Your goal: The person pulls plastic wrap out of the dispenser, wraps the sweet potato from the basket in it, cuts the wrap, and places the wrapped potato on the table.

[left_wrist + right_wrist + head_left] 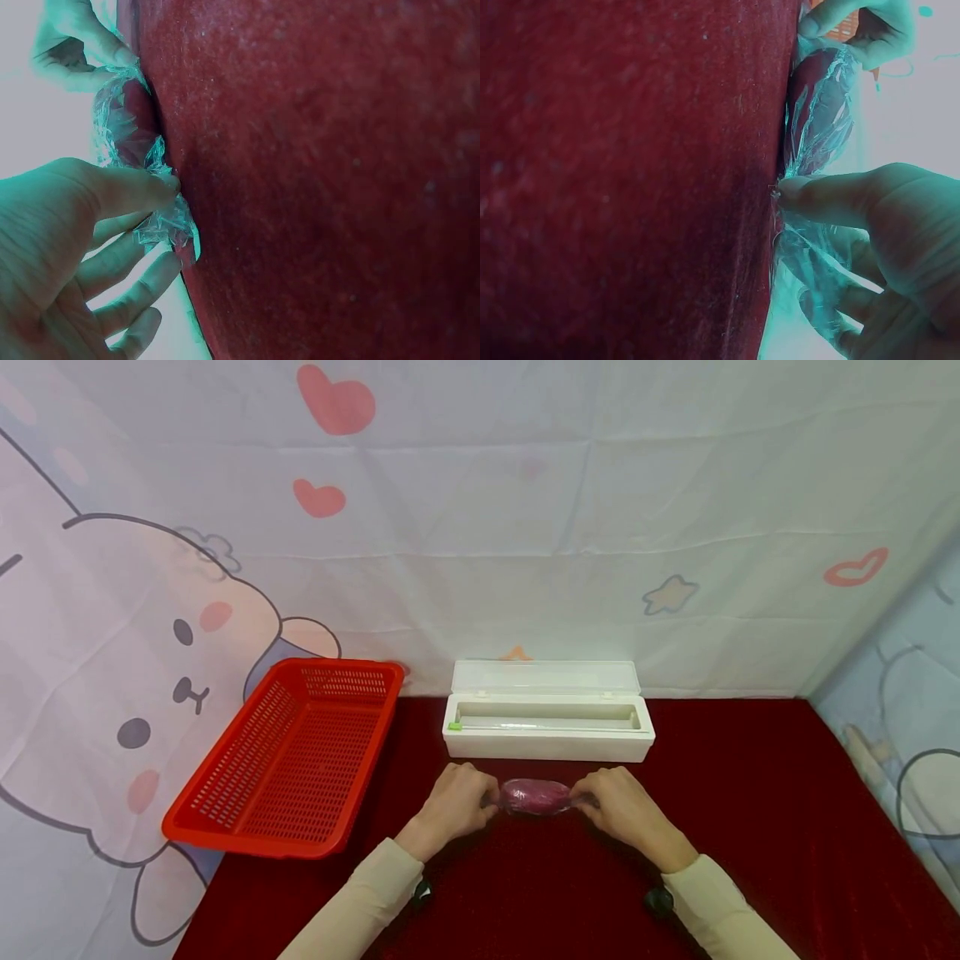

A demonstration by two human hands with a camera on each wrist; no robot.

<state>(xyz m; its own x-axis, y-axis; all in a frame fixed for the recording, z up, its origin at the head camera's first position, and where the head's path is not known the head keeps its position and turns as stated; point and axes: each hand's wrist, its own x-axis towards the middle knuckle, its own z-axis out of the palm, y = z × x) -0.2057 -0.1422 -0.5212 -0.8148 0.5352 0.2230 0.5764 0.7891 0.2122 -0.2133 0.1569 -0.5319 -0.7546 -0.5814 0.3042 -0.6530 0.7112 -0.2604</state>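
Observation:
An oblong purplish-red item [536, 797] is wrapped in clear cling film, low over the dark red cloth. My left hand [457, 802] pinches the gathered film at its left end between thumb and fingers. At the opposite end, my right hand [626, 806] grips the film the same way. In the left wrist view, crumpled film [169, 221] sticks out past the left thumb, with the other fingers spread loosely below. A longer loose tail of film [814, 262] trails over the right fingers in the right wrist view.
Just beyond the hands stands a white cling film dispenser [547, 748] with its lid raised, a roll inside and a green slider [455, 727] at its left. A red plastic basket [255, 845] sits to the left. Behind hangs a printed white curtain [480, 527].

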